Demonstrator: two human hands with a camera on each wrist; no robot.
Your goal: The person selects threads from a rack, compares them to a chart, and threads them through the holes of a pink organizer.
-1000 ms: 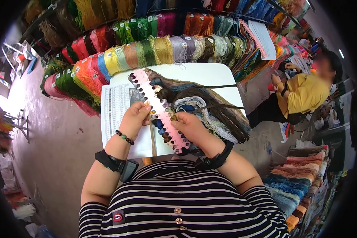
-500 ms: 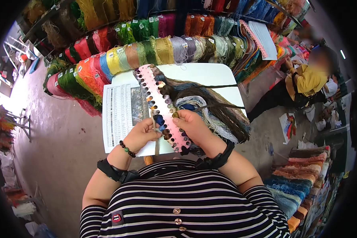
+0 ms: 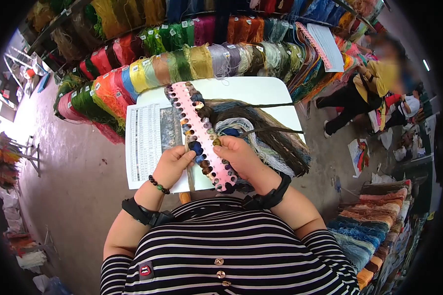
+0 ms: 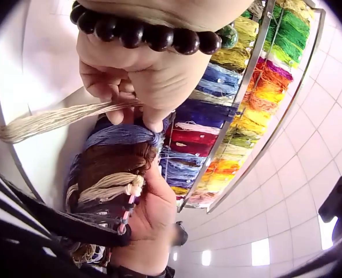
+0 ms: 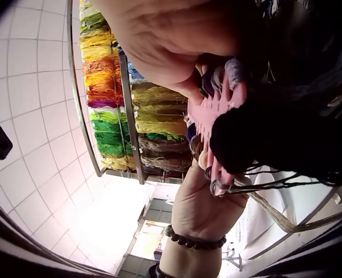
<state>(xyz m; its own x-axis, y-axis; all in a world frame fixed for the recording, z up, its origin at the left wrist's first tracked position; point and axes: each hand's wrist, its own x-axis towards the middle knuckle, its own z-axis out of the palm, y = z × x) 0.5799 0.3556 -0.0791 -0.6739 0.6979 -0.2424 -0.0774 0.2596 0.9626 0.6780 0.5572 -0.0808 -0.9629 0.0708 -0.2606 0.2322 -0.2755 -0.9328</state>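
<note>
A long pink thread organizer card [image 3: 207,143] lies slanted over the table, with floss in many colours looped through the notches along both edges. My right hand [image 3: 235,153] grips the card by its right edge, thumb on top. At the left edge, beside the navy floss [image 3: 196,148], my left hand [image 3: 173,164] pinches a beige strand of floss [image 4: 55,123]. That strand hangs down toward the table's front edge. In the right wrist view, dark floss [image 5: 275,142] covers part of the card.
A printed chart sheet [image 3: 143,147] lies on the white table [image 3: 266,88], left of the card. Long dark and pale floss tails [image 3: 275,142] spread right. Racks of coloured skeins [image 3: 199,64] stand behind, and more skeins [image 3: 369,221] lie at lower right. A person in yellow [image 3: 371,86] stands at right.
My left hand has come down along the card's left edge, and now pinches the beige strand beside the navy floss. My right hand keeps its grip. The person in yellow has moved away.
</note>
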